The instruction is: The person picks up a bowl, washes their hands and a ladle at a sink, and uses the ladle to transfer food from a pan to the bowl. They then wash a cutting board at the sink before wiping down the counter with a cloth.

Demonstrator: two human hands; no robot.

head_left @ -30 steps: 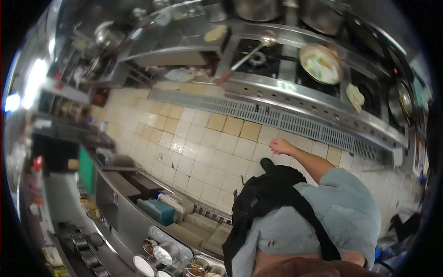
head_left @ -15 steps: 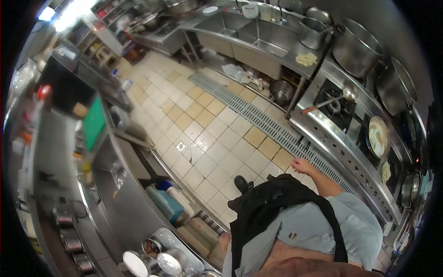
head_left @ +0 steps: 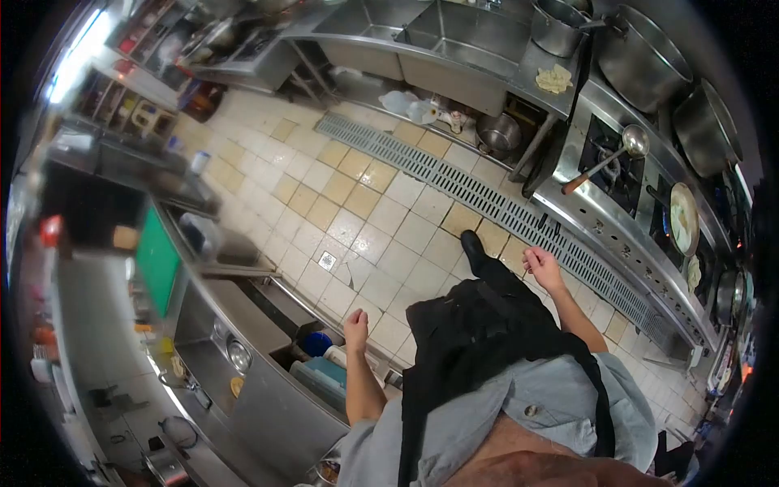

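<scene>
My left hand hangs in front of me above the tiled floor, its fingers curled into a loose fist with nothing visible in it. Nearest to it are the edge of the steel counter and a blue-grey container on the shelf below. On the other side, my right hand is also loosely closed, holding nothing I can see. It is over the floor near the metal drain grate, apart from the stove. A black apron covers my front.
A ladle and a frying pan with pale food sit on the stove, large pots behind. Steel sinks line the far wall. At left, a green cutting board lies beside a small sink. White and tan tiles form the aisle.
My view has shifted forward along the aisle. My left hand has swung up into clear view from beside the counter. One shoe now shows farther ahead, near my right hand.
</scene>
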